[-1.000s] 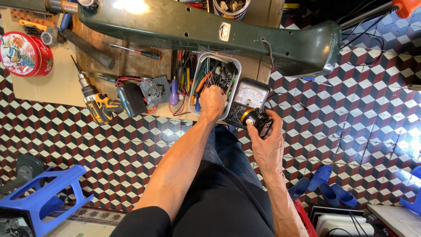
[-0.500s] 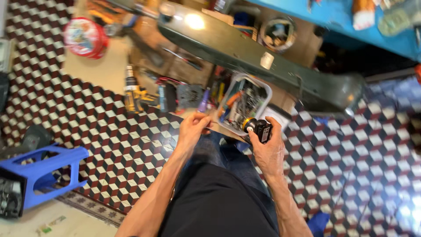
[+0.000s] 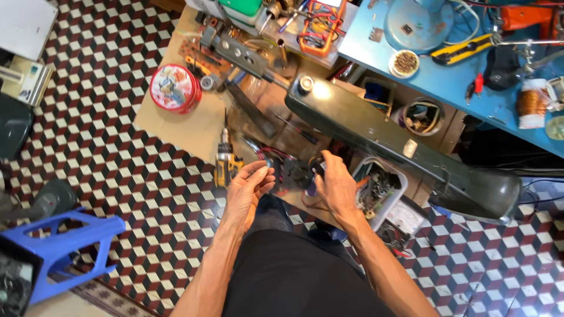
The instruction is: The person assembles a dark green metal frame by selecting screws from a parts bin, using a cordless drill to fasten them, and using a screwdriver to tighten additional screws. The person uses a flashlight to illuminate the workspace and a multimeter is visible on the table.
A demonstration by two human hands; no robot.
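My right hand point(image 3: 336, 186) is closed around a small black round part point(image 3: 318, 165), held over the edge of a cardboard sheet point(image 3: 187, 132) on the tiled floor. My left hand point(image 3: 249, 189) hovers beside it at knee level, fingers loosely curled and apart, with nothing seen in them. A yellow and black cordless drill point(image 3: 226, 162) lies just left of my left hand. A black device with red wires point(image 3: 281, 170) sits between the two hands. Right of my right hand stands a white tub of tools point(image 3: 385, 189), with a meter point(image 3: 408, 221) beside it.
A long dark green metal housing point(image 3: 405, 144) runs diagonally above the hands. A red round tin point(image 3: 174, 88) sits on the cardboard. A blue workbench point(image 3: 470, 64) holds a copper wire spool point(image 3: 531, 103) and tools. A blue plastic stool point(image 3: 59, 246) stands at lower left.
The view has swung left and back. My left hand has come off the white tub and now hangs free by the drill. My right hand has moved left with the black part.
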